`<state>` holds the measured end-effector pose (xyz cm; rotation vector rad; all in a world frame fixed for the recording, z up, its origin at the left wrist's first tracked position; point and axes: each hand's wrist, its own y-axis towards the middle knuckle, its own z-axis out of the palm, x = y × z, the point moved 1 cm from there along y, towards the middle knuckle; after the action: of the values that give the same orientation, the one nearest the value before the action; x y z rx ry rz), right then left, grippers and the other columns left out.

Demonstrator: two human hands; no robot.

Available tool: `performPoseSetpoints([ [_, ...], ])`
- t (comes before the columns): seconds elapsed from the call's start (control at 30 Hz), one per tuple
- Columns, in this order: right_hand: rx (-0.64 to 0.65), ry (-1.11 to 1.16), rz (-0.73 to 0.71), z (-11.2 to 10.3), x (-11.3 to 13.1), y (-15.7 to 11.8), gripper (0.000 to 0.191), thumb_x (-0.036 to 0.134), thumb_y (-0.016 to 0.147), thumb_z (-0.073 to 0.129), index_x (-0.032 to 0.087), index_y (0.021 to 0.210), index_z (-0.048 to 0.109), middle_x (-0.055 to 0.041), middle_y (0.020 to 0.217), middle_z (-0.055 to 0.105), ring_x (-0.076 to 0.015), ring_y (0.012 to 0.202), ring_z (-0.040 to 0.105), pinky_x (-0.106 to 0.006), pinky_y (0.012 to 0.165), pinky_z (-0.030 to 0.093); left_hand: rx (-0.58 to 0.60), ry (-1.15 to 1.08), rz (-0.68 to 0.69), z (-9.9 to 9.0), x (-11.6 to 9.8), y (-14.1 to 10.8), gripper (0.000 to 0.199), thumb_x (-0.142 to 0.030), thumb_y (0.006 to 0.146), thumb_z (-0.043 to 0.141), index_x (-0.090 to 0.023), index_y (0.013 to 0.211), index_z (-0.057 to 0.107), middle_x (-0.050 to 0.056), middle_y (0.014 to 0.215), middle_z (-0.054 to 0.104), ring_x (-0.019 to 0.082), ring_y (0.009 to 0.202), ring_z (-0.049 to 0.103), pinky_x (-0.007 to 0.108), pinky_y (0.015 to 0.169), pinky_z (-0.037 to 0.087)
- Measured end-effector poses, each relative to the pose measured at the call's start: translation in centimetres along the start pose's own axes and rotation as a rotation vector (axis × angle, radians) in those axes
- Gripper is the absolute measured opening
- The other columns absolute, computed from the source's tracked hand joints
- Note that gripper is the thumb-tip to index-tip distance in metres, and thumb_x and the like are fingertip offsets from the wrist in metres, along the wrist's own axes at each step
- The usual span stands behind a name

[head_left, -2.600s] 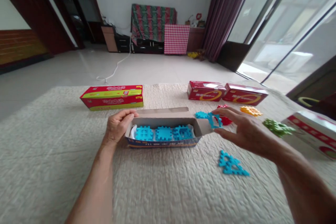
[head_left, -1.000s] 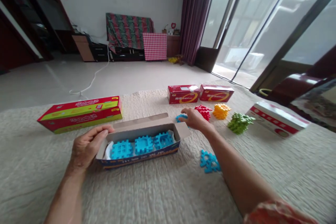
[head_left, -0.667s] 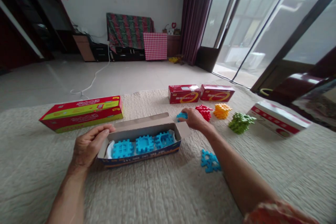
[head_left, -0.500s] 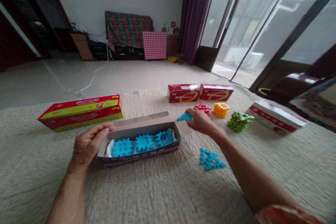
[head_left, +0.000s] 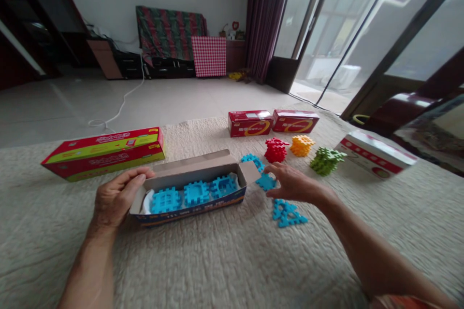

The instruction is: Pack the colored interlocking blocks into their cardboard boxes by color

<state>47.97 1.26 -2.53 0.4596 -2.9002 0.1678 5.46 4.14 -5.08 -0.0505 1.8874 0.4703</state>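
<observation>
My left hand grips the left end of a long open cardboard box, thumb on top by the raised flap. Inside stand blue interlocking toy blocks in a row, with white wrapping at the left end. Just right of the box, my right hand has its thumb and fingers at the edges of a flat blue toothed piece. Beyond it lies a curved blue piece. Nearer me, triangular blue pieces rest on the beige quilted mat.
Stacks of red pieces, yellow pieces and green pieces stand to the right. Two red boxes sit behind them, and a white-and-red box at far right. A red-and-green box lies at left.
My right hand has drawn back toward me with a flat blue piece, leaving the curved blue piece and the red stack in fuller view. My left hand stays on the box.
</observation>
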Motion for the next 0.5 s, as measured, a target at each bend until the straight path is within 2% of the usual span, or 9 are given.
performPoseSetpoints([
  [0.1, 0.018, 0.054, -0.123, -0.2, -0.3, -0.4, 0.055, 0.014, 0.072, 0.064, 0.016, 0.126, 0.057, -0.0146, 0.126, 0.062, -0.0272, 0.117, 0.059, -0.041, 0.101, 0.047, 0.003, -0.008, -0.004, 0.0, 0.2, 0.0, 0.023, -0.039, 0.074, 0.071, -0.027, 0.092, 0.075, 0.002, 0.092, 0.077, 0.025, 0.095, 0.069, 0.039, 0.094, 0.053],
  [0.17, 0.000, 0.056, -0.154, -0.1, -0.4, -0.5, 0.055, 0.010, 0.071, 0.060, 0.019, 0.125, 0.058, -0.0125, 0.126, 0.062, -0.0259, 0.118, 0.059, -0.039, 0.102, 0.047, 0.005, -0.014, -0.010, 0.0, 0.4, 0.1, 0.024, -0.039, 0.073, 0.071, -0.026, 0.093, 0.075, 0.002, 0.092, 0.077, 0.025, 0.094, 0.069, 0.039, 0.093, 0.053],
  [0.37, -0.001, -0.046, -0.130, 0.7, -0.6, -0.1, 0.054, 0.014, 0.071, 0.062, 0.015, 0.125, 0.059, -0.0162, 0.120, 0.062, -0.0283, 0.108, 0.064, -0.041, 0.094, 0.052, 0.001, -0.031, 0.022, 0.1, 0.8, 0.3, 0.027, -0.038, 0.073, 0.071, -0.022, 0.095, 0.075, 0.002, 0.089, 0.077, 0.022, 0.090, 0.070, 0.034, 0.090, 0.053],
  [0.5, -0.048, -0.037, -0.194, 0.9, -0.9, 0.3, 0.052, 0.013, 0.068, 0.062, 0.019, 0.120, 0.062, -0.0127, 0.116, 0.064, -0.0269, 0.106, 0.064, -0.038, 0.092, 0.053, 0.004, -0.021, 0.039, 0.3, 0.4, 0.2, 0.026, -0.038, 0.074, 0.069, -0.021, 0.092, 0.075, 0.002, 0.088, 0.077, 0.020, 0.088, 0.070, 0.031, 0.087, 0.053],
])
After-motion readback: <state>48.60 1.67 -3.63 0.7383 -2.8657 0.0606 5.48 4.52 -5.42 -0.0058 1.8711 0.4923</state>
